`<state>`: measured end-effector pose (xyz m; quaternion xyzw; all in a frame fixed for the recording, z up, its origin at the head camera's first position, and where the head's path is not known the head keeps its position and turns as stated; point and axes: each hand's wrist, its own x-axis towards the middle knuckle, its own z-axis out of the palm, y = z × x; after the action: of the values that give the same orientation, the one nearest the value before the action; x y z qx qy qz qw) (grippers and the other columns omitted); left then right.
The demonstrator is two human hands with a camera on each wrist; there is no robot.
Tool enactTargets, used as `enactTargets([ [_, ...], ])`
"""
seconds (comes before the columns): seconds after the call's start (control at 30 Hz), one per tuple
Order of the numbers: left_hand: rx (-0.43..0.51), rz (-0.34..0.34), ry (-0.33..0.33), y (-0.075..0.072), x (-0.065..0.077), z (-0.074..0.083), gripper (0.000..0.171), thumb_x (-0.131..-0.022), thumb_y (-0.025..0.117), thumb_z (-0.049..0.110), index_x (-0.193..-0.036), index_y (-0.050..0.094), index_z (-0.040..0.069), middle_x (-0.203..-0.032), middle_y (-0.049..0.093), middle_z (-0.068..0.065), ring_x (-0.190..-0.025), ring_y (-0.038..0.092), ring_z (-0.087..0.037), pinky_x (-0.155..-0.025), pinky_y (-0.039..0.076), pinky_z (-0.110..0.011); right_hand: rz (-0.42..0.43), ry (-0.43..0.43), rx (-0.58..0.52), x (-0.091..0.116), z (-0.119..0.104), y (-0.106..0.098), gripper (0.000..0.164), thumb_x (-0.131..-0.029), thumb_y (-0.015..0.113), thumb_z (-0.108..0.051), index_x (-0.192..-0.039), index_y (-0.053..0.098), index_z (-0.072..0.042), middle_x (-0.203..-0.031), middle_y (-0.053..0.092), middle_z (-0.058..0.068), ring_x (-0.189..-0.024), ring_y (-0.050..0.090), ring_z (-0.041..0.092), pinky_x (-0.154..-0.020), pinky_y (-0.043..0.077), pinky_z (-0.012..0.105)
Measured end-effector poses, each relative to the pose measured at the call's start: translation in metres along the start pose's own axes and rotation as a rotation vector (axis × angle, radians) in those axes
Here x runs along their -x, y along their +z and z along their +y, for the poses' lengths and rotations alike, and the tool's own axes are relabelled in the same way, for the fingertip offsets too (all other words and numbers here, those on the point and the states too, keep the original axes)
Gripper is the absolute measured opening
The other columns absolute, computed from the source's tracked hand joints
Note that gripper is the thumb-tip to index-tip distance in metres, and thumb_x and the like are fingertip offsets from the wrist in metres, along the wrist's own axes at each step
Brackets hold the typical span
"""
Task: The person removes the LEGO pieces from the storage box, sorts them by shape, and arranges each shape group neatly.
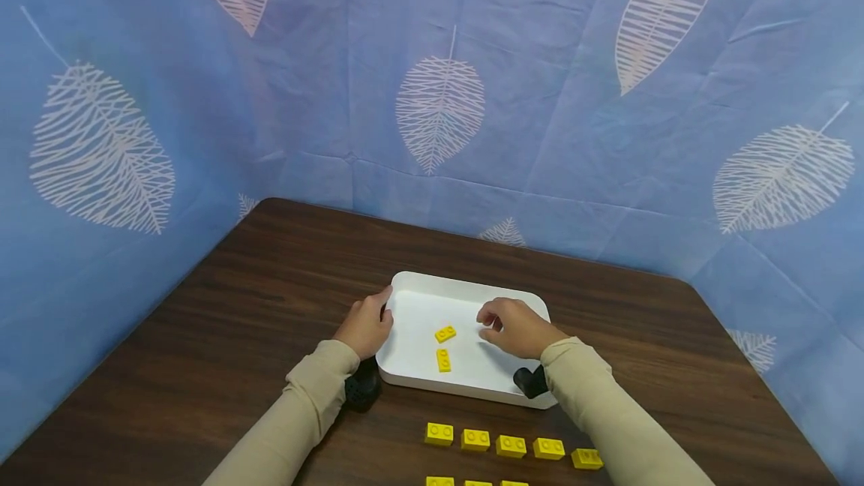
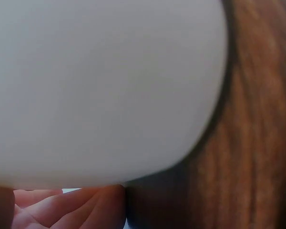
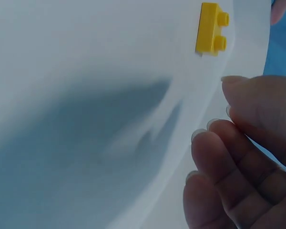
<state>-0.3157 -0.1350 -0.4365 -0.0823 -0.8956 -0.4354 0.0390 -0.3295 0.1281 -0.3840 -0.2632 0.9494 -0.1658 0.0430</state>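
A white tray lies on the table with two yellow toy bricks inside, a tilted one and a lengthwise one. My left hand holds the tray's left side, thumb at the rim; in the left wrist view the tray wall hides its fingertips. Over the tray's right half hovers my right hand, fingers loosely bent and nothing between them. The right wrist view shows the thumb and fingers apart, with one yellow brick beyond them.
In front of the tray, a row of several yellow bricks stands on the dark wooden table. Part of a second row shows at the bottom edge. A blue leaf-patterned cloth hangs behind the table.
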Motion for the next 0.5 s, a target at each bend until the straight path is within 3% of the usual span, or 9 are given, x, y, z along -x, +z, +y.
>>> enactTargets([
  [0.07,-0.011,0.007,0.007,0.0,0.0,0.0,0.048,-0.094,0.045,0.005,-0.14,0.039,-0.005,-0.138,0.046,-0.025,-0.06,0.052,-0.021,-0.075,0.046,-0.036,-0.007,0.005,-0.005,-0.007,-0.003,0.004,0.014,-0.083,0.07,-0.011,-0.096,0.068,-0.007,-0.084,0.061,-0.003,-0.076,0.053,0.011,-0.073,0.048,0.03],
  [0.13,-0.019,0.013,0.014,0.001,0.0,-0.001,0.047,-0.094,0.046,0.004,-0.139,0.04,-0.006,-0.137,0.046,-0.025,-0.087,0.064,-0.029,-0.086,0.048,-0.039,-0.018,0.003,-0.009,-0.014,-0.006,0.008,0.014,-0.082,0.071,-0.01,-0.095,0.068,-0.007,-0.084,0.061,-0.003,-0.075,0.053,0.011,-0.073,0.048,0.03],
  [0.23,-0.027,0.02,0.02,0.001,0.0,-0.002,0.047,-0.094,0.045,0.005,-0.139,0.04,-0.008,-0.137,0.046,-0.026,-0.122,0.05,-0.032,-0.096,0.044,-0.045,-0.035,-0.004,-0.014,-0.025,-0.01,0.014,0.015,-0.081,0.071,-0.008,-0.096,0.068,-0.008,-0.084,0.061,-0.003,-0.075,0.052,0.011,-0.073,0.048,0.029],
  [0.5,-0.013,0.007,0.001,0.001,0.001,-0.001,0.047,-0.095,0.044,0.005,-0.14,0.038,-0.008,-0.137,0.046,-0.027,-0.123,0.049,-0.034,-0.094,0.045,-0.046,-0.112,-0.003,-0.029,-0.038,-0.019,0.024,0.011,-0.081,0.07,-0.005,-0.091,0.067,-0.008,-0.082,0.059,-0.003,-0.075,0.051,0.012,-0.073,0.047,0.029],
])
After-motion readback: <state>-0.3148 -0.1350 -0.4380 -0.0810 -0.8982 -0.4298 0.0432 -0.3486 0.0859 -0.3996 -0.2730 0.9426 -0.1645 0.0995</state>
